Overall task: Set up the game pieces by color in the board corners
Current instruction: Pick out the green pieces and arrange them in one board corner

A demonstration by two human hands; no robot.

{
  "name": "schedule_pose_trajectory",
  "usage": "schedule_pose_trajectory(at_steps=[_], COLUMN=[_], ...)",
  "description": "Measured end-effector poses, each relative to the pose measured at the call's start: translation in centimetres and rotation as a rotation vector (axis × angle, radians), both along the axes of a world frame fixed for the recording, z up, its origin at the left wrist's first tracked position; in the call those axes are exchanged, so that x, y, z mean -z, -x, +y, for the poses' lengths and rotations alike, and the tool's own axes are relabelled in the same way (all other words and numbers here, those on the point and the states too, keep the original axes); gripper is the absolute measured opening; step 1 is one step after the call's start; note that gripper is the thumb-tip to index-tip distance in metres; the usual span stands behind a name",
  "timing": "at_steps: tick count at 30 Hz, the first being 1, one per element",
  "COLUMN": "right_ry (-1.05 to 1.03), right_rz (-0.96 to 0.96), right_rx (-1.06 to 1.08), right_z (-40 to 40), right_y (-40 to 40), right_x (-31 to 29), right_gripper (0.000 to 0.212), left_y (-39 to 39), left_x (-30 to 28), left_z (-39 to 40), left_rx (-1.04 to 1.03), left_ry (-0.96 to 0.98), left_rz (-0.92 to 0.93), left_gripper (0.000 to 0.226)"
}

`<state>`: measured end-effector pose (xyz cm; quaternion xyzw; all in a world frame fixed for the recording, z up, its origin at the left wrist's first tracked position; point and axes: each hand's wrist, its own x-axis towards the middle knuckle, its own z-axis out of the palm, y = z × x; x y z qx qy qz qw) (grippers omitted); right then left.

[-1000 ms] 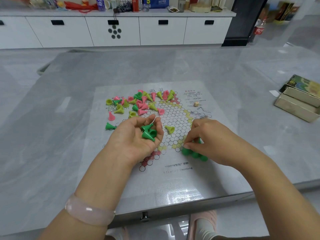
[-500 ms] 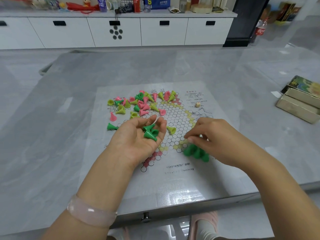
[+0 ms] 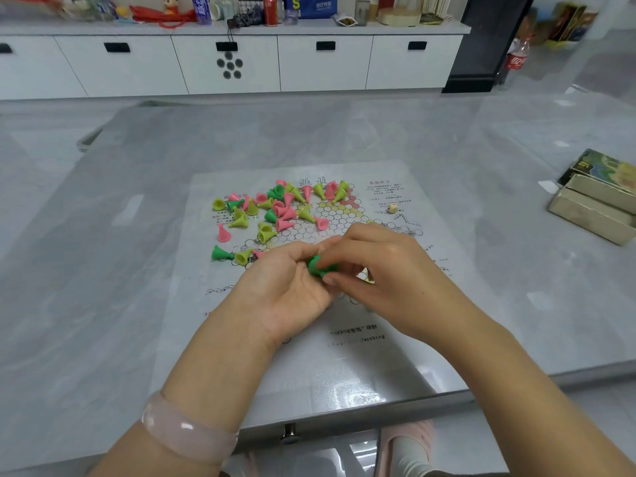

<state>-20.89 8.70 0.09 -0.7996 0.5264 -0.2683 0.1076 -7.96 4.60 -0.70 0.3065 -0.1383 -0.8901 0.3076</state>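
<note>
Together, both hands are meeting over the middle of the glossy paper board (image 3: 309,342), which is lying flat on the grey marbled tabletop (image 3: 103,287). The left hand (image 3: 285,290) is cupping palm-up, fingers curling around smooth dark green cones (image 3: 318,265). The right hand (image 3: 385,273) is pinching at those cones with thumb and fingertips. On the board's far left, a loose heap of pieces (image 3: 278,208), pink, yellow-green and dark green plastic cones, is lying scattered, mostly tipped over. A small pale die (image 3: 392,208) is sitting far right of the honeycomb grid. Cardboard boxes (image 3: 595,201) are resting at the tabletop's right edge.
</note>
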Motion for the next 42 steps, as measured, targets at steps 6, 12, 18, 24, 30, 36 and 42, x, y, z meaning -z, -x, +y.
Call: schedule_pose_trajectory(at_steps=[6,12,18,24,30,36,42], right_ry=[0.053,0.037,-0.017,0.011,-0.19,-0.265,-0.275], right_rz=[-0.064,-0.267,-0.278,-0.272,-0.147,0.157,0.185], right_rx=[0.024,0.178,0.183,0.197,0.261,0.218,0.193], right_z=[0.0,-0.3,-0.1,0.0,-0.1,-0.1,0.0], right_y=[0.0,1.1,1.2,1.2,2.0,1.8,1.5], right_x=[-0.2,-0.6,-0.7,-1.0,-0.8,0.3,0.5], right_gripper=[0.014,0.007,0.008,0.005,0.007,0.012,0.013], left_y=[0.2,0.3,0.6,0.6,0.0,-0.9,-1.0], left_x=[0.0,0.0,0.0,-0.3,-0.7,-1.0,-1.1], left_z=[-0.1,0.1,0.3,0.3,-0.1,-0.5,-0.4], left_rx=[0.01,0.029,-0.036,-0.038,-0.161,-0.224,-0.237], left_ry=[0.079,0.217,0.239,0.27,0.216,0.201,0.189], left_rz=[-0.081,-0.328,-0.405,-0.452,-0.478,-0.45,-0.426], left_gripper=[0.023,0.012,0.023,0.014,0.014,0.014,0.015])
